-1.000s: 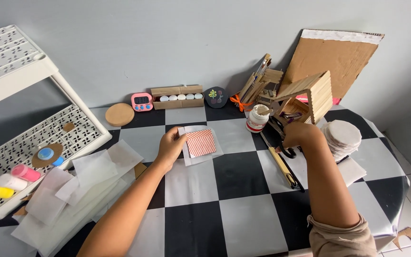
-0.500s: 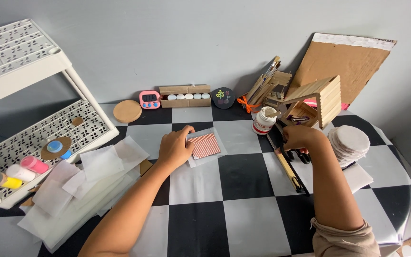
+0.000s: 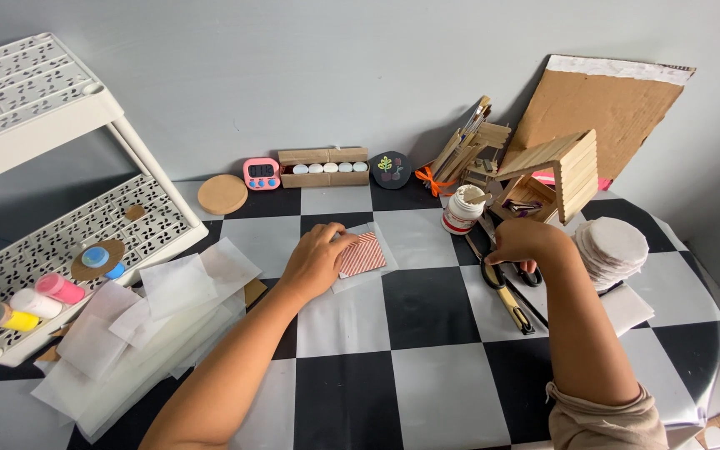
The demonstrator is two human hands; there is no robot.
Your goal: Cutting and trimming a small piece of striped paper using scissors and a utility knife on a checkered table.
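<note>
Both hands had barely shifted since the earlier frames; only the head camera had dipped and swung slightly, so the checkered table (image 3: 427, 392) sat a little differently in view. Left hand (image 3: 317, 262) lay flat, fingers spread and released, pressing the left edge of the red striped square (image 3: 363, 254); that square rested on a pale sheet near the table's middle, its stripes running diagonally, its bulk lying to the right of the fingertips, towards the other hand. Right hand (image 3: 525, 243) hovered well apart over the scissors (image 3: 506, 283), fingers curled in; whether it pinched anything small I could not tell. The glue jar (image 3: 462, 209) stood between the two, just up-table; the left hand was plainly the nearer to the square; the stick house (image 3: 556, 175) waited behind the right.
</note>
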